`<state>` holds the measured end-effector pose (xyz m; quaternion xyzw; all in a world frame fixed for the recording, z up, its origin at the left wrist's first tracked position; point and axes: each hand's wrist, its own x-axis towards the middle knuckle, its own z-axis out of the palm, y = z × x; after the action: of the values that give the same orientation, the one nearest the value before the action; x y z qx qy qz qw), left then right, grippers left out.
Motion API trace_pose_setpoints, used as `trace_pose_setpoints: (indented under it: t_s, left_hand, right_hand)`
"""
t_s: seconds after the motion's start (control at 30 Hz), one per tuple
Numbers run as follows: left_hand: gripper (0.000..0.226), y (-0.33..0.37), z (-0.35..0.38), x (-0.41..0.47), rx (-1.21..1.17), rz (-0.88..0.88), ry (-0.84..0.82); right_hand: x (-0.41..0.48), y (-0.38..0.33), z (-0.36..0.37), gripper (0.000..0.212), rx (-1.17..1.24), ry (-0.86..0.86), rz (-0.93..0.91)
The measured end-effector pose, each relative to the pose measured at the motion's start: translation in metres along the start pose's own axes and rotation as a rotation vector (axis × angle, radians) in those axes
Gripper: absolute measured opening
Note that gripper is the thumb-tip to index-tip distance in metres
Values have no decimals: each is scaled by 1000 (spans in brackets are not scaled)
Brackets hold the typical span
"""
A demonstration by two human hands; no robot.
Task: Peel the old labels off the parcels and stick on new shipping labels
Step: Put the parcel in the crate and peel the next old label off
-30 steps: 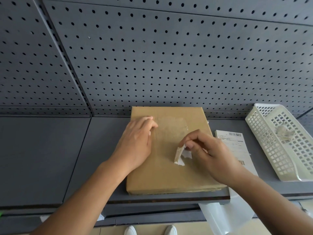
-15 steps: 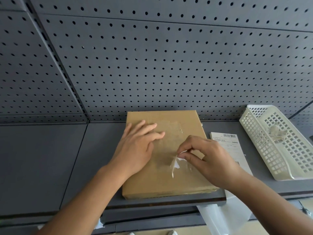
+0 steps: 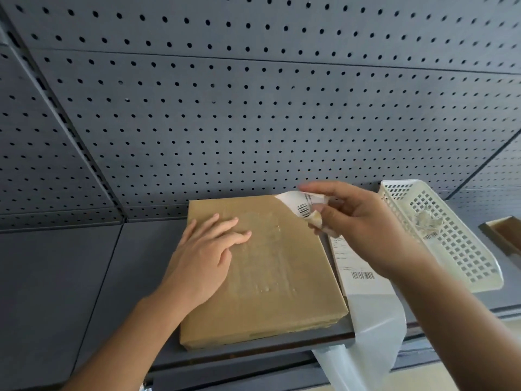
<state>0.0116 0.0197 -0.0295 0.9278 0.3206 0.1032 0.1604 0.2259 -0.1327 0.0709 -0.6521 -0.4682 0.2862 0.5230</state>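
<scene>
Old label (image 3: 300,203), thin, limp, likely sticky-backed, is pinched by its edge in the right hand (image 3: 363,230) over the far right corner of the parcel (image 3: 276,263); left hand (image 3: 205,255) presses flat there, fingers straight.

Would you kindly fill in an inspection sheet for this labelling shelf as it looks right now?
Surface: grey shelf, the brown parcel lying flat near its front edge.
Job's things: brown parcel shows shiny residue on top; old label is lifted over its far right corner; new shipping label lies flat beside it, on the right.
Clutter: white basket holding a crumpled scrap; clear plastic sheet hanging over the shelf front.
Grippers: left hand rests flat on the parcel; right hand pinches the old label.
Cables: nothing seen.
Surroundings: grey pegboard behind the shelf.
</scene>
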Motion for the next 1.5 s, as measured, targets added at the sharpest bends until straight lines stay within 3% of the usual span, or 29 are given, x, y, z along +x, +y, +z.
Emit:
trace_pose_setpoints:
  t_s: [0.1,0.43,0.53,0.63,0.77,1.17,1.5]
  left_hand:
    - [53,-3,0,0,-21,4,14]
    - [54,-14,10,3,-70,49,67]
    - [57,-14,12,5,-102,52,88]
    - [52,-16,15,7,-104,56,102]
    - [49,-19,19,8,-92,59,110]
    - [47,-19,17,7,-82,57,106]
    - [48,-14,14,5,-80,55,94]
  right_hand:
    - [-1,11,-13,29,-16,46,79]
    - [-25,41,-121,20,-99,451,261]
    - [-37,56,-157,29,-248,539,325]
    - [-39,84,-184,23,-529,595,372]
    - [-33,124,-200,18,-788,596,384]
    - [-10,181,-202,27,-1135,378,471]
    - [-3,187,-205,23,-1184,249,479]
